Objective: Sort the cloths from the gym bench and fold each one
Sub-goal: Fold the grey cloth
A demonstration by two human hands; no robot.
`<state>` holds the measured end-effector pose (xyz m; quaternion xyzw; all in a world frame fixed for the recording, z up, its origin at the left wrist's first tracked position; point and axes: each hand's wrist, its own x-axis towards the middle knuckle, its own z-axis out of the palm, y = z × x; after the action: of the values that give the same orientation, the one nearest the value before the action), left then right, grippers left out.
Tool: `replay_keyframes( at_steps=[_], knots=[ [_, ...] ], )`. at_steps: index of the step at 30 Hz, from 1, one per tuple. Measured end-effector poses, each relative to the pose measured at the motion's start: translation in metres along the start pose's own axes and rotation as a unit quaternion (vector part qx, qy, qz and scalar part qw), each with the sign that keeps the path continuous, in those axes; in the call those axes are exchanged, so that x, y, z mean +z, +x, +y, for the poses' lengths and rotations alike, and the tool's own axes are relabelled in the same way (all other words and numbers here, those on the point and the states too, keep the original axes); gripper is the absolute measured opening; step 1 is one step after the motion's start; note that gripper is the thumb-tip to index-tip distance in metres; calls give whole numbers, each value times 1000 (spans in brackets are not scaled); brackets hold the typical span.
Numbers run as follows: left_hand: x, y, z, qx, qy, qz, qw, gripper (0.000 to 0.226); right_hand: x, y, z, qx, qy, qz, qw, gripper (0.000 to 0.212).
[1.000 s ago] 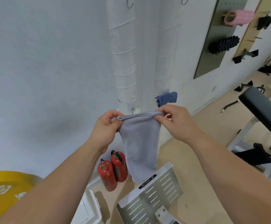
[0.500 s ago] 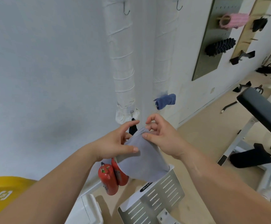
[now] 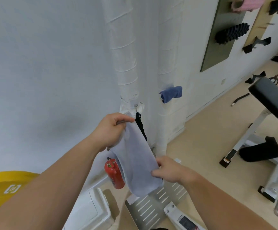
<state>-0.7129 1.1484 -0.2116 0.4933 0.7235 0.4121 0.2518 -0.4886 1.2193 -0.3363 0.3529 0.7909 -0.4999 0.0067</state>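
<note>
A pale grey cloth [image 3: 135,161] hangs in the air in front of me, folded into a long strip. My left hand [image 3: 111,130] grips its upper end with curled fingers. Lower down, my right hand [image 3: 168,170] pinches the strip's right edge near its bottom. The gym bench [image 3: 272,98], with black padding on a white frame, stands at the right. A black cloth [image 3: 261,153] lies under it on the frame. A blue cloth [image 3: 172,93] is rolled up against the white wall pipe.
Red fire extinguishers [image 3: 114,173] stand by the wall behind the cloth. A perforated metal plate [image 3: 153,208] and a white box [image 3: 91,211] lie below my hands. A yellow weight plate [image 3: 5,185] is at the left. Foam rollers [image 3: 231,33] hang on the wall.
The cloth went from hanging by its top edge between both hands to being doubled over. My left hand now holds the top alone, and my right hand has moved down to the lower edge.
</note>
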Motion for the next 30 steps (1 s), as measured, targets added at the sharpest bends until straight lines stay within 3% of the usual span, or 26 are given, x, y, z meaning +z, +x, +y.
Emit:
replay_keyframes(
  at_steps=[2, 5, 6, 10, 13, 17, 21, 25, 30],
  knots=[
    [-6, 2, -21, -25, 6, 34, 999, 40, 0, 0, 8, 6, 7, 11, 1000, 34],
    [-14, -1, -59, -92, -10, 124, 988, 43, -14, -7, 8, -4, 38, 62, 997, 10],
    [-17, -4, -72, -116, -18, 156, 981, 43, -19, -8, 8, -12, 57, 83, 995, 13],
    [-20, -26, -114, -195, -23, 201, 960, 43, -33, -13, 12, -27, 244, 83, 966, 9],
    [-8, -35, -128, -202, -15, 183, 962, 41, -32, -18, 5, -25, 293, 60, 954, 14],
    [14, -39, -114, -134, 53, 134, 981, 47, -21, -18, -8, -25, 293, 57, 954, 21],
    [48, -46, -76, -40, 103, 13, 994, 42, -8, -14, -23, -61, 280, 89, 954, 21],
    [76, -53, -64, 5, 54, -125, 991, 33, -2, -13, -37, -88, 291, 75, 950, 19],
    [76, -50, -66, 13, 40, -123, 992, 17, -17, -22, -40, -60, 329, 51, 941, 4]
  ],
)
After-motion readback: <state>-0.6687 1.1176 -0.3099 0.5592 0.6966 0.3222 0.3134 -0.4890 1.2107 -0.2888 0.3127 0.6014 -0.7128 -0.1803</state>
